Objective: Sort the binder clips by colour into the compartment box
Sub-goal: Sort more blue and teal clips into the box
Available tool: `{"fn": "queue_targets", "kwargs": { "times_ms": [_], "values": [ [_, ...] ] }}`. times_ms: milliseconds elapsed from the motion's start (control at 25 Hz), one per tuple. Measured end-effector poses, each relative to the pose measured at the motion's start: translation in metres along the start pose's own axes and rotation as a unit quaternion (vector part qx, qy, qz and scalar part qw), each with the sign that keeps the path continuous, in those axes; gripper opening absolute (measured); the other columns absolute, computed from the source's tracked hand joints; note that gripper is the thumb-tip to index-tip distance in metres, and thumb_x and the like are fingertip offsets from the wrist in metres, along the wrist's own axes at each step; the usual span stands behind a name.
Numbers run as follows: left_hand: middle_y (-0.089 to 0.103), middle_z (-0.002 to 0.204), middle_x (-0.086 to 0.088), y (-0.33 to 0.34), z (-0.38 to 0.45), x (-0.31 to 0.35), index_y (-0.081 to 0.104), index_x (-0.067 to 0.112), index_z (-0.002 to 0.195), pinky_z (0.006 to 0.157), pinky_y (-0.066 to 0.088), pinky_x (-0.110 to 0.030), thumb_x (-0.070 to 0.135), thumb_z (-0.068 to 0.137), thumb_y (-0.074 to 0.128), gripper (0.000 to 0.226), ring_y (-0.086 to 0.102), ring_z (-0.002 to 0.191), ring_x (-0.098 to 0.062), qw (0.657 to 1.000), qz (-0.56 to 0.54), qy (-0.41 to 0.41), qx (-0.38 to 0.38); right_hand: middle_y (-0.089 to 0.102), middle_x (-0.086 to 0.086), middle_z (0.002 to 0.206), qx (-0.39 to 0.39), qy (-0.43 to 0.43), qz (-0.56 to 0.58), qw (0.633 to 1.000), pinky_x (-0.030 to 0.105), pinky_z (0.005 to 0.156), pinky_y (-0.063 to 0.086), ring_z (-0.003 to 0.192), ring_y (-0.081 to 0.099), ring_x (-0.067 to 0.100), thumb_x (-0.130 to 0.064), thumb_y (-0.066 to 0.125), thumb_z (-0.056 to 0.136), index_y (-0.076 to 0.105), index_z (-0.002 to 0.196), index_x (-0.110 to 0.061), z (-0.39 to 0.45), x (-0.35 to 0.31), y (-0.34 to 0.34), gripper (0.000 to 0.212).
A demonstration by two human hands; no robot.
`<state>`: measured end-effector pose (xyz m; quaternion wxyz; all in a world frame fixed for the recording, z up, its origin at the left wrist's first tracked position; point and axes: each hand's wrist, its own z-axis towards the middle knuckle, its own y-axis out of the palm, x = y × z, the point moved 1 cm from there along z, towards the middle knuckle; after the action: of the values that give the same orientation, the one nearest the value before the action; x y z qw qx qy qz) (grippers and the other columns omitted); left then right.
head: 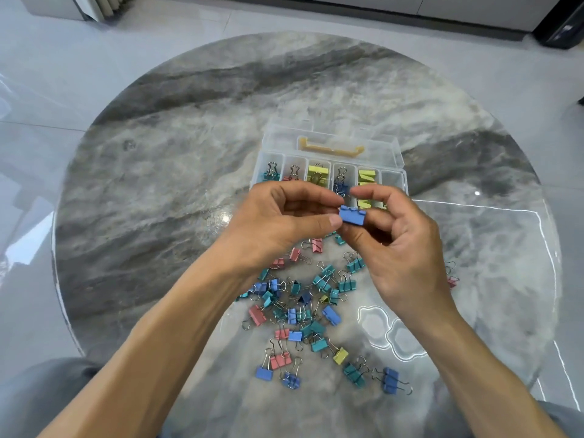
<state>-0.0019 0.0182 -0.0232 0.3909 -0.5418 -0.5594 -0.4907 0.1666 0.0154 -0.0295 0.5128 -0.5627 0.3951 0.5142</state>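
Hands, left [278,222] and right [398,248], both pinch one blue binder clip [353,215] above the compartment box [396,181].

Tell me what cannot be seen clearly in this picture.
Head view only:
- Near halves of the compartment box: hidden by both hands.
- Left hand and right hand share the blue clip; its wire handles are hidden.
- Clips under the pile: overlapped.

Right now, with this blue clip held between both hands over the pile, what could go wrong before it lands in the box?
1. The blue clip is pinched only at fingertips by the left hand and right hand; it could slip into the loose pile.
2. The blue compartment sits between two yellow ones, so a misdrop seems easy.
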Motion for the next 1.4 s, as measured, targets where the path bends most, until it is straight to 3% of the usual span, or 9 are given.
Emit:
{"fn": "queue_targets", "kwargs": {
  "times_ms": [240, 440, 600, 760, 840, 1040, 1200, 1320, 1400],
  "values": [
    [0.075, 0.088, -0.012, 0.006, 0.000, -0.007, 0.073, 0.006, 0.099, 0.075, 0.061, -0.027, -0.003, 0.075, 0.079, 0.026, 0.071, 0.078, -0.017, 0.996, 0.068, 0.050, 0.010, 0.074, -0.017, 0.085, 0.025, -0.085, -0.183, 0.979, 0.016, 0.067, 0.053, 0.074, 0.069, -0.002, -0.009, 0.077, 0.084, 0.069, 0.108, -0.016, -0.001, 0.006, -0.002, 0.026],
    [0.073, 0.076, -0.001, 0.013, 0.002, -0.012, 0.073, 0.007, 0.092, 0.063, 0.054, -0.019, 0.004, 0.085, 0.071, 0.007, 0.065, 0.070, -0.009, 0.998, 0.031, 0.046, 0.016, 0.070, -0.003, 0.068, -0.019, -0.050, -0.148, 0.987, 0.043, 0.055, 0.054, 0.059, 0.065, 0.017, -0.023, 0.076, 0.086, 0.073, 0.091, -0.018, 0.006, 0.009, -0.008, 0.008],
    [0.068, 0.071, 0.006, 0.014, 0.001, -0.013, 0.071, 0.011, 0.091, 0.060, 0.052, -0.021, 0.024, 0.087, 0.066, 0.015, 0.059, 0.065, -0.007, 0.997, 0.052, 0.056, 0.018, 0.058, 0.000, 0.059, -0.040, -0.084, -0.154, 0.984, 0.026, 0.045, 0.039, 0.050, 0.044, 0.006, -0.020, 0.073, 0.089, 0.069, 0.079, -0.011, 0.010, 0.005, -0.018, 0.014],
    [0.068, 0.079, 0.003, 0.011, 0.000, -0.014, 0.072, 0.012, 0.091, 0.064, 0.054, -0.028, 0.031, 0.085, 0.075, 0.020, 0.063, 0.070, -0.012, 0.924, 0.316, 0.214, 0.022, 0.048, -0.007, 0.055, -0.080, -0.102, -0.245, 0.961, 0.023, 0.046, 0.032, 0.050, 0.042, 0.009, -0.015, 0.069, 0.091, 0.056, 0.074, -0.018, 0.008, 0.008, -0.017, 0.022],
    [0.066, 0.074, 0.004, 0.012, 0.000, -0.014, 0.072, 0.011, 0.087, 0.061, 0.052, -0.032, 0.032, 0.088, 0.069, 0.021, 0.061, 0.066, -0.010, 0.902, 0.350, 0.247, 0.044, 0.053, -0.008, 0.060, -0.106, -0.094, -0.208, 0.968, 0.024, 0.048, 0.039, 0.053, 0.048, 0.011, -0.011, 0.066, 0.093, 0.057, 0.078, -0.020, 0.007, 0.008, -0.016, 0.020],
    [0.069, 0.070, -0.005, 0.014, 0.001, -0.013, 0.072, 0.011, 0.086, 0.059, 0.055, -0.031, 0.022, 0.097, 0.062, 0.018, 0.061, 0.062, -0.020, 0.988, 0.121, 0.082, 0.056, 0.066, 0.001, 0.069, -0.057, 0.017, 0.010, 0.998, 0.028, 0.055, 0.052, 0.060, 0.060, 0.015, -0.010, 0.064, 0.092, 0.068, 0.088, -0.010, 0.012, 0.007, -0.014, 0.005],
    [0.073, 0.079, -0.003, 0.016, 0.000, -0.015, 0.074, 0.020, 0.094, 0.066, 0.054, -0.022, 0.015, 0.097, 0.061, 0.014, 0.065, 0.072, -0.010, 0.993, 0.092, 0.021, 0.070, 0.071, 0.006, 0.073, 0.010, 0.102, 0.094, 0.990, 0.027, 0.057, 0.054, 0.065, 0.063, 0.016, -0.007, 0.064, 0.091, 0.072, 0.092, -0.012, 0.020, 0.015, -0.022, 0.010],
    [0.074, 0.083, -0.001, 0.007, 0.002, -0.011, 0.074, 0.017, 0.099, 0.065, 0.052, -0.019, 0.013, 0.096, 0.061, 0.014, 0.065, 0.072, -0.008, 0.990, 0.058, -0.004, 0.125, 0.073, -0.004, 0.076, 0.056, 0.034, -0.086, 0.994, 0.019, 0.062, 0.052, 0.067, 0.063, 0.003, -0.008, 0.063, 0.094, 0.074, 0.095, -0.020, 0.048, 0.020, -0.036, 0.017],
    [0.074, 0.084, -0.002, 0.004, 0.002, -0.008, 0.074, 0.016, 0.097, 0.061, 0.051, -0.017, 0.011, 0.096, 0.061, 0.014, 0.063, 0.070, -0.008, 0.988, 0.044, -0.009, 0.150, 0.073, -0.007, 0.086, 0.018, -0.010, -0.246, 0.969, 0.012, 0.068, 0.048, 0.073, 0.063, -0.003, -0.012, 0.062, 0.095, 0.075, 0.100, -0.020, 0.073, 0.021, -0.035, 0.016]
  ]
}}
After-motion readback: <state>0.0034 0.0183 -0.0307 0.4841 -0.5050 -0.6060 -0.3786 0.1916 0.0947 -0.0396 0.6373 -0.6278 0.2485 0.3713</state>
